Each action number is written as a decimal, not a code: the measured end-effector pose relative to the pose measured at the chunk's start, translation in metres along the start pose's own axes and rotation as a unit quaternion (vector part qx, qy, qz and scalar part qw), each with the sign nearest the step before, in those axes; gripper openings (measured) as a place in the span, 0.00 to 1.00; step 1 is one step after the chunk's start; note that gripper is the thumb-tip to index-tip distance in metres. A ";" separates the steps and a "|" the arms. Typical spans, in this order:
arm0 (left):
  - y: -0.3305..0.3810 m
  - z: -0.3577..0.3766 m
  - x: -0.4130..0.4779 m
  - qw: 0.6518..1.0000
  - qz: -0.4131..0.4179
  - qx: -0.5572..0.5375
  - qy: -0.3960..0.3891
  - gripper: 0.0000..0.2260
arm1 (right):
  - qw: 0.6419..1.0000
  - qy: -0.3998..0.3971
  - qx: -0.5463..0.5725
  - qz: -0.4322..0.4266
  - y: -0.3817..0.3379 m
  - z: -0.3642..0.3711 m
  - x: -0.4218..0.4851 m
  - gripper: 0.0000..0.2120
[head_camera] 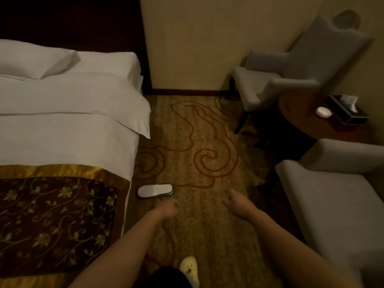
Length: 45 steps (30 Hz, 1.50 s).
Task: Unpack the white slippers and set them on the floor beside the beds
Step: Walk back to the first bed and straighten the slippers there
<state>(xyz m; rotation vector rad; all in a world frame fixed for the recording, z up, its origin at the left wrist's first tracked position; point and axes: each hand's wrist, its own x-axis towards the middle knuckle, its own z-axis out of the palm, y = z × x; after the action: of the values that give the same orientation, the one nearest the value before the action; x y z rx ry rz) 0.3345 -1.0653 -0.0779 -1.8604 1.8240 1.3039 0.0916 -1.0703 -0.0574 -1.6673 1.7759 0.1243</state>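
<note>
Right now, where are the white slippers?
The white slippers lie on the carpet against the bed's foot-end side, just ahead of the left hand.

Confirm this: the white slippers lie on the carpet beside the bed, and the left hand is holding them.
Not quite. The head view shows the white slippers on the carpet beside the bed, but the left hand is not holding them: it hangs just short of them, empty, with a gap between. The right hand is empty too.

Head-worn view looks steeply down at carpet (199, 142) beside bed (68, 121).
</note>
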 end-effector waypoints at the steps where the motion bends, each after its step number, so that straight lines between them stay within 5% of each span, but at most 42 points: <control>1: 0.007 -0.014 0.012 1.000 0.000 -0.011 0.008 0.13 | 1.000 0.009 0.006 -0.010 -0.004 -0.013 0.017 0.23; 9: 0.022 -0.094 0.086 0.990 -0.060 -0.107 0.073 0.18 | 0.992 -0.053 -0.029 -0.107 -0.047 -0.069 0.155 0.22; 16: 0.010 -0.144 0.180 0.956 -0.179 -0.200 0.119 0.20 | 0.951 -0.150 -0.129 -0.236 -0.099 -0.103 0.315 0.21; 26: 0.023 -0.147 0.290 0.803 -0.326 -0.457 0.201 0.19 | 0.851 -0.271 -0.272 -0.358 -0.137 -0.116 0.523 0.23; 28: 0.020 -0.137 0.299 0.786 -0.344 -0.472 0.206 0.18 | 0.839 -0.279 -0.291 -0.365 -0.140 -0.103 0.543 0.16; 31: 0.005 -0.110 0.326 0.753 -0.366 -0.502 0.216 0.16 | 0.816 -0.303 -0.301 -0.390 -0.139 -0.063 0.575 0.05; 34: -0.030 -0.065 0.375 0.723 -0.390 -0.515 0.245 0.14 | 0.807 -0.331 -0.285 -0.398 -0.128 0.009 0.618 0.16; 45: -0.194 0.088 0.609 0.666 -0.416 -0.545 0.293 0.15 | 0.762 -0.378 -0.262 -0.456 -0.097 0.311 0.767 0.19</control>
<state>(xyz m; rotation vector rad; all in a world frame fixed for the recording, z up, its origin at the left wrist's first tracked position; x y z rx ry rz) 0.3673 -1.3847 -0.6381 -3.3386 -0.2233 1.5361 0.3535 -1.5767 -0.6645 -2.2346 0.2208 0.7703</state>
